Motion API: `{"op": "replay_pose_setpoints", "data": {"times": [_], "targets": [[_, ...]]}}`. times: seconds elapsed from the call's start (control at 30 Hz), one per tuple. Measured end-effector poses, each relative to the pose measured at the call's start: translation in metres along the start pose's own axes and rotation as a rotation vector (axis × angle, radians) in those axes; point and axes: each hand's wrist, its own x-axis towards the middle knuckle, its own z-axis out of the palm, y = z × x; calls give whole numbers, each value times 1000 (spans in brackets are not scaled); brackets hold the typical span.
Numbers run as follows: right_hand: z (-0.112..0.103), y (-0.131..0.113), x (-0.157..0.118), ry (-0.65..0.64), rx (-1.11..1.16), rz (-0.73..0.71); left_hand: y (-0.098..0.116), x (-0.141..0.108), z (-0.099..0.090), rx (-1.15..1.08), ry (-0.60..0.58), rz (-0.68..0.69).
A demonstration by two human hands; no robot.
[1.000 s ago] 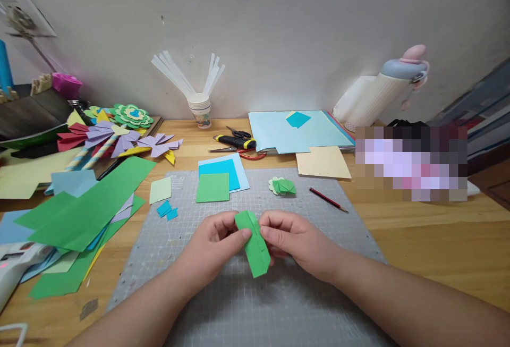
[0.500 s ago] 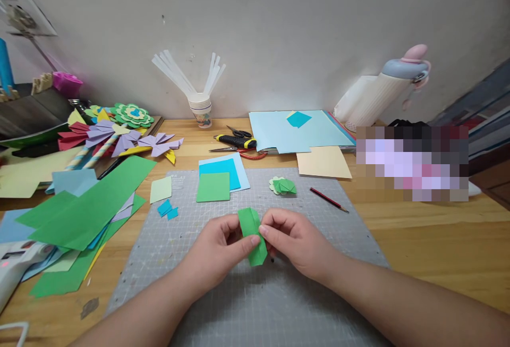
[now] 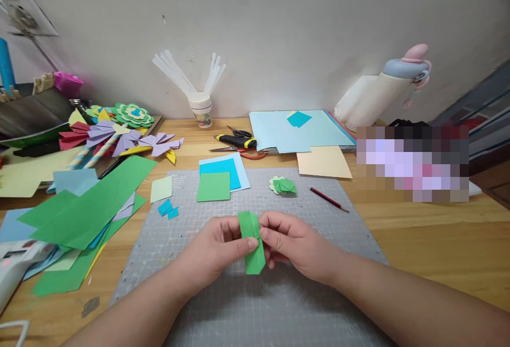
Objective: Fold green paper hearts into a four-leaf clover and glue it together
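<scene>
Between my two hands is a folded piece of green paper (image 3: 249, 225), held upright above the grey cutting mat (image 3: 223, 310). My left hand (image 3: 223, 243) grips its left side, the thumb pressed flat on the front and the fingers behind. At the right edge my right hand (image 3: 289, 238) pinches the fold between thumb and fingertips. Just beyond lie a green paper square (image 3: 213, 187) on blue sheets (image 3: 241, 169), and a scalloped pale green piece with a folded green paper (image 3: 285, 186) on it. Small blue scraps (image 3: 164, 207) rest to the left.
A pencil (image 3: 329, 200) lies at the mat's right. Behind the mat are a black-and-yellow cutter (image 3: 235, 141), scissors (image 3: 239, 132) and a paper cup (image 3: 201, 110) of white strips. Green sheets (image 3: 95, 209), paper flowers (image 3: 133, 115) and a white glue gun (image 3: 16, 256) crowd the left.
The green paper has turned slightly more upright and its lower end has dropped a little toward me. My right fingers have shifted along its right edge. Both hands still hold it.
</scene>
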Motion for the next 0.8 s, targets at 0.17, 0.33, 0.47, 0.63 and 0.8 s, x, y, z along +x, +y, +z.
{"op": "replay_pose_setpoints", "data": {"times": [0.17, 0.33, 0.47, 0.63, 0.8], "targets": [[1, 1, -1, 11, -34, -16, -3, -1, 0, 37, 40, 3], [0, 3, -1, 34, -94, -40, -6, 1, 0, 89, 102, -3], [2, 4, -1, 73, -154, -41, -9, 1, 1, 121, 170, -1], [4, 6, -2, 125, -299, -52, -12, 2, 2, 129, 181, 12], [4, 6, -3, 168, -448, -96, -12, 3, 4, 210, 243, -10]]}}
